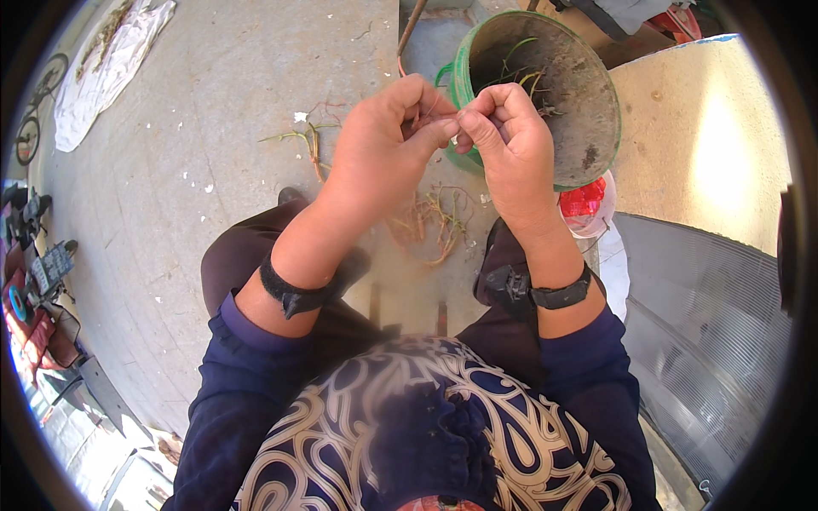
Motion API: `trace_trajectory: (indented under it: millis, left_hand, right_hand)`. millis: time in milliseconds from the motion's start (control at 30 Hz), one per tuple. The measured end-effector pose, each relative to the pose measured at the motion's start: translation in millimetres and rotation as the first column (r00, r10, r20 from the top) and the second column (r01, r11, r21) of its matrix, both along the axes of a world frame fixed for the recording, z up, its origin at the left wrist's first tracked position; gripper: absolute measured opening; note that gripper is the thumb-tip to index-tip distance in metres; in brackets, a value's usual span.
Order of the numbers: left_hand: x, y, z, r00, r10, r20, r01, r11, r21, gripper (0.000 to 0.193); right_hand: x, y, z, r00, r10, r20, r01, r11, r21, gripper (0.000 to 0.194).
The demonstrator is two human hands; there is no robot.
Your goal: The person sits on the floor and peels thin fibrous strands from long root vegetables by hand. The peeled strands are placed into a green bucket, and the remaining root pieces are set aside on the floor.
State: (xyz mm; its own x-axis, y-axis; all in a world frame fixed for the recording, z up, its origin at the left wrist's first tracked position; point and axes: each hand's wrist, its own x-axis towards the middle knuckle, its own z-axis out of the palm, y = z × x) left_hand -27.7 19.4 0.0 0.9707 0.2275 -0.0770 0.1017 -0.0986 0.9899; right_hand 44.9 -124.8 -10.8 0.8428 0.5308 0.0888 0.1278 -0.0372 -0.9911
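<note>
My left hand (377, 137) is raised in front of me, its thumb and fingers pinching a thin reddish strand (429, 110). Thumb and bent fingers of my right hand (516, 144) meet the left fingertips and pinch at the same spot. Fingers hide most of the strand. Right behind my right hand stands a green bucket (610, 96), tilted towards me, with green plant stems (525, 78) inside. On the floor below my hands lies a loose clump of thin green and reddish stems (450, 223). Another bunch of stems (313, 148) lies left of my left hand.
A small clear tub (608, 214) with red wrapping sits beside the bucket. Corrugated sheet (696, 306) leans at the right, below a pale wall (664, 128). White cloth (108, 83) is spread at the far left, near a bicycle (29, 137). White scraps dot the concrete floor (243, 83).
</note>
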Motion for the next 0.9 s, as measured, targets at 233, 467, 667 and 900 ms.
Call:
trace_trajectory:
  millis: [233, 467, 667, 900]
  left_hand:
    - [3, 1, 1, 0.993, -0.001, 0.115, 0.001, 1.0, -0.003, 0.008]
    - [1, -4, 1, 0.986, 0.01, 0.166, -0.047, 0.973, 0.225, 0.007]
    - [2, -3, 2, 0.977, 0.029, 0.213, -0.054, 0.992, 0.113, 0.007]
    - [1, -2, 10, 0.985, -0.041, 0.166, 0.075, 0.977, -0.202, 0.004]
  right_hand:
    - [5, -4, 7, 0.997, 0.043, 0.071, -0.033, 0.991, -0.13, 0.028]
    - [7, -10, 9, 0.933, 0.116, -0.34, -0.17, 0.977, -0.132, 0.034]
    - [7, -10, 3, 0.793, 0.297, -0.532, -0.166, 0.946, 0.28, 0.031]
    - [3, -10, -1, 0.668, 0.441, -0.6, -0.121, 0.859, 0.497, 0.032]
